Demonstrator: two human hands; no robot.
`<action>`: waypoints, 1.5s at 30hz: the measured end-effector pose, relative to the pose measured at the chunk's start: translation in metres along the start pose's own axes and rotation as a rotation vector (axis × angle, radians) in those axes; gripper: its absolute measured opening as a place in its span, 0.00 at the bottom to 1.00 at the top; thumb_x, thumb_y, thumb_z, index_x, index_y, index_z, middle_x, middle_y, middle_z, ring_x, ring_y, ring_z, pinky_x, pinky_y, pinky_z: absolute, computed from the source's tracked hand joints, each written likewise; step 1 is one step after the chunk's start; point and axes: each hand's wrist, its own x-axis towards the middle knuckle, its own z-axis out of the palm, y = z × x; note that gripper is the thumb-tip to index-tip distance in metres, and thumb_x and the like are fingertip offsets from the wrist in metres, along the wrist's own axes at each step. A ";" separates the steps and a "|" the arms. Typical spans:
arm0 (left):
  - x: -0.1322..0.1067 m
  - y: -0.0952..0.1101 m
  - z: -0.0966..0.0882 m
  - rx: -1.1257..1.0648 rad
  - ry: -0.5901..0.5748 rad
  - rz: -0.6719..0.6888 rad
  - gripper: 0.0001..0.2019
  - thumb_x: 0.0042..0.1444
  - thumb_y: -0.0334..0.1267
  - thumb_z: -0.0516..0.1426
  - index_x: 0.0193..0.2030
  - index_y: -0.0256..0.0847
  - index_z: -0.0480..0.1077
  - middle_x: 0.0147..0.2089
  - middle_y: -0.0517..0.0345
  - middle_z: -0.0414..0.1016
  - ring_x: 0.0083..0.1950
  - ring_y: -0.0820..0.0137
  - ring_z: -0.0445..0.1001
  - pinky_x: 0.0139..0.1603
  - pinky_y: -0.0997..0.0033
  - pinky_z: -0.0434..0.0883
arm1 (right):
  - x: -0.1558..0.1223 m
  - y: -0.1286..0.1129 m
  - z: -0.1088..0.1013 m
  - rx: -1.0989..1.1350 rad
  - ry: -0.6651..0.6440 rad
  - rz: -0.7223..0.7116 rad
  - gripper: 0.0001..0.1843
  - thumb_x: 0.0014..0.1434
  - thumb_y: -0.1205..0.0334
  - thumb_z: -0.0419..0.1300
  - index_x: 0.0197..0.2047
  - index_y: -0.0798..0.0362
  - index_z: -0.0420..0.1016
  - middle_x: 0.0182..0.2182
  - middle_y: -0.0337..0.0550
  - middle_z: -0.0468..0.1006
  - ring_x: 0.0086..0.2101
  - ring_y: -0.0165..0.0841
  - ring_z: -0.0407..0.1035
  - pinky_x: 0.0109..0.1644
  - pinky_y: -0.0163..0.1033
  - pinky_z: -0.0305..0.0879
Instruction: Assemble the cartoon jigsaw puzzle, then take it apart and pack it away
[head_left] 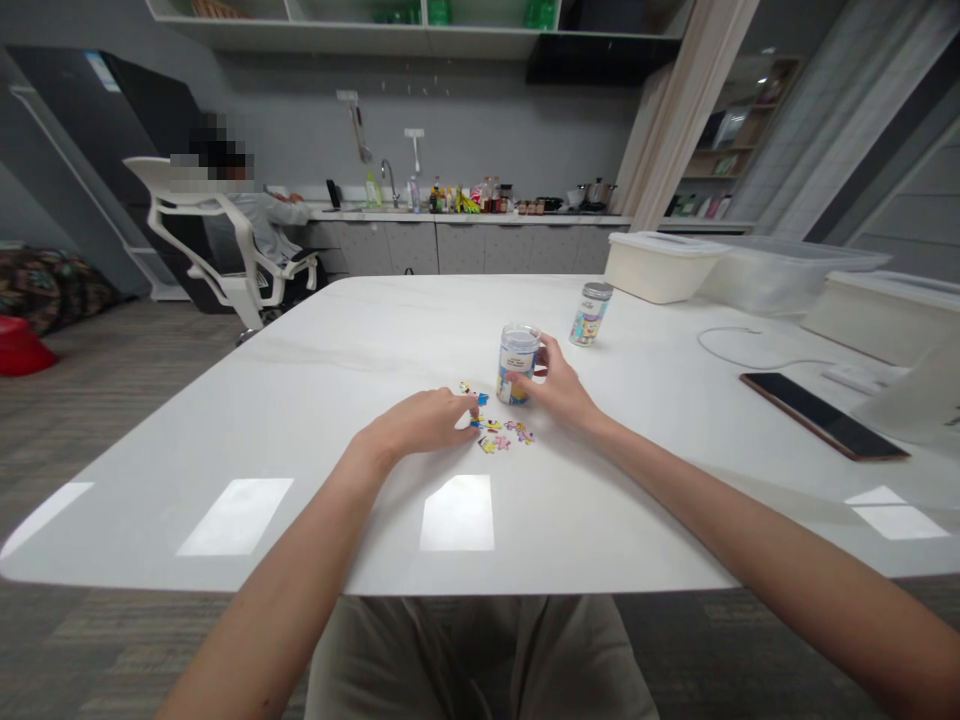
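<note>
A clear plastic jar (517, 362) with a cartoon label stands upright on the white table (360, 350). My right hand (561, 385) is wrapped around its right side, with the thumb across the front. To the left of the jar, my left hand (426, 422) is low over the table, its thumb and forefinger closing on a small blue puzzle piece (475, 423). Around these fingertips lie several loose puzzle pieces (520, 432), coloured yellow, pink, purple and blue. Whether the jar holds anything is hard to make out.
Behind the jar stands a cartoon-printed can (590, 314) with a grey lid. Lidded storage boxes (660, 268) line the back right, near a white cable (709, 348) and a dark tablet or phone (821, 415). A person (262, 225) sits in a white chair (238, 240) at the left.
</note>
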 end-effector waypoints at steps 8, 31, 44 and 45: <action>0.000 0.000 0.000 -0.035 -0.008 -0.003 0.14 0.59 0.45 0.52 0.48 0.44 0.70 0.36 0.53 0.76 0.31 0.66 0.73 0.32 0.70 0.65 | -0.011 -0.009 0.001 -0.061 0.017 -0.080 0.31 0.50 0.51 0.65 0.55 0.50 0.60 0.47 0.49 0.75 0.43 0.40 0.70 0.41 0.46 0.69; 0.000 -0.002 0.001 -0.082 -0.027 0.047 0.13 0.59 0.39 0.51 0.47 0.45 0.71 0.36 0.55 0.75 0.34 0.66 0.73 0.33 0.71 0.65 | -0.017 -0.016 0.000 -0.048 -0.045 -0.118 0.32 0.51 0.53 0.66 0.56 0.50 0.59 0.50 0.48 0.72 0.44 0.41 0.68 0.43 0.45 0.67; 0.002 -0.001 -0.001 -0.029 0.017 0.010 0.14 0.61 0.34 0.48 0.47 0.44 0.72 0.31 0.55 0.75 0.29 0.67 0.72 0.28 0.72 0.62 | -0.018 -0.019 0.001 -0.068 -0.043 -0.154 0.31 0.52 0.54 0.65 0.56 0.50 0.59 0.50 0.48 0.72 0.45 0.41 0.68 0.44 0.45 0.67; 0.002 -0.002 -0.001 -0.026 0.034 0.004 0.14 0.62 0.35 0.47 0.47 0.44 0.72 0.31 0.54 0.75 0.30 0.67 0.73 0.28 0.72 0.62 | -0.019 -0.020 0.001 -0.076 -0.039 -0.167 0.31 0.52 0.54 0.65 0.56 0.50 0.59 0.50 0.48 0.72 0.45 0.41 0.68 0.45 0.45 0.67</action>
